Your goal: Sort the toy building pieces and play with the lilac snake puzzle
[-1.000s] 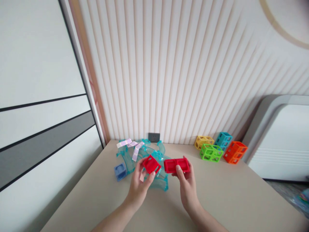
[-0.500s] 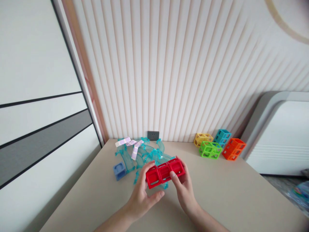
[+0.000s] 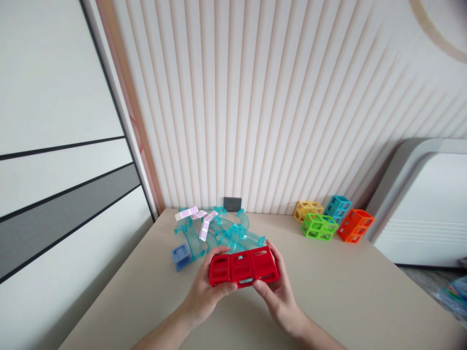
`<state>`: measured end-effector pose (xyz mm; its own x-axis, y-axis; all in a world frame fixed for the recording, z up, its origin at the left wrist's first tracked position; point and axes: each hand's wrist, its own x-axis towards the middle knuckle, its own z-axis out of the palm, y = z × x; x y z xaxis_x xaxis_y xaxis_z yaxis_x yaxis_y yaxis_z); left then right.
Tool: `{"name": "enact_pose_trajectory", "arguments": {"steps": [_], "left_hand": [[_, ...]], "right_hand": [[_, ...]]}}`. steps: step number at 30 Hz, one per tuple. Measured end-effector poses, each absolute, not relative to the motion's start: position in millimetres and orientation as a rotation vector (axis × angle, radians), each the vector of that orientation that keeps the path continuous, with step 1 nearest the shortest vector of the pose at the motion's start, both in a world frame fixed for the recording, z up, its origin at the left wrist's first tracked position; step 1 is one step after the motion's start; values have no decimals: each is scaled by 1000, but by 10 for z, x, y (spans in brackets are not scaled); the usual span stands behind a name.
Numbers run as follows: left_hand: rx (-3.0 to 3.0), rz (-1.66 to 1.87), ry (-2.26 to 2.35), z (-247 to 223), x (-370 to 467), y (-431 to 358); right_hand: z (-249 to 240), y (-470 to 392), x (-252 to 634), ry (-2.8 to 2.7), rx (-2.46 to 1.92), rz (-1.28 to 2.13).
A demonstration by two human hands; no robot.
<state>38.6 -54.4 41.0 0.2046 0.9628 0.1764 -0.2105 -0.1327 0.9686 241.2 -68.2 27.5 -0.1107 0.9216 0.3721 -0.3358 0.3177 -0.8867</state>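
A red open-frame block, three cube cells long, is held level above the front of the table. My left hand is closed round its left end, thumb along the lower edge and fingers behind. At the other end, my right hand grips it with the thumb on the lower front edge; most of its fingers are hidden behind the block. Just past the block lies a pile of translucent teal track pieces, partly covered from view. A single blue cube rests to the left of my left hand.
Several lilac-and-white pieces lie on the teal pile. At the back right stand a yellow block, a green block, a blue block and an orange block. A ribbed wall with a black socket bounds the table.
The red block has turned to lie nearly level and shifted slightly left. My left thumb, earlier off the block, now presses on its lower edge.
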Motion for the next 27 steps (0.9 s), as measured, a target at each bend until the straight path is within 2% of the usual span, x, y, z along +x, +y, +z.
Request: {"name": "enact_pose_trajectory", "arguments": {"steps": [8,14,20,27], "left_hand": [[1611,1335,854,399,310,-505],[1927,1462,909,263,379,-407],[1646,1261,767,242,343,-449],[1388,1142,921,353,324,-432]], "right_hand": [[203,-612,2483,-1391,-661,1212],[317,-514,2380,-1130,-768,1285],[401,-569,2428,-1172,-783,1287],[374,-586,2506,-1271,-774,1296]]}}
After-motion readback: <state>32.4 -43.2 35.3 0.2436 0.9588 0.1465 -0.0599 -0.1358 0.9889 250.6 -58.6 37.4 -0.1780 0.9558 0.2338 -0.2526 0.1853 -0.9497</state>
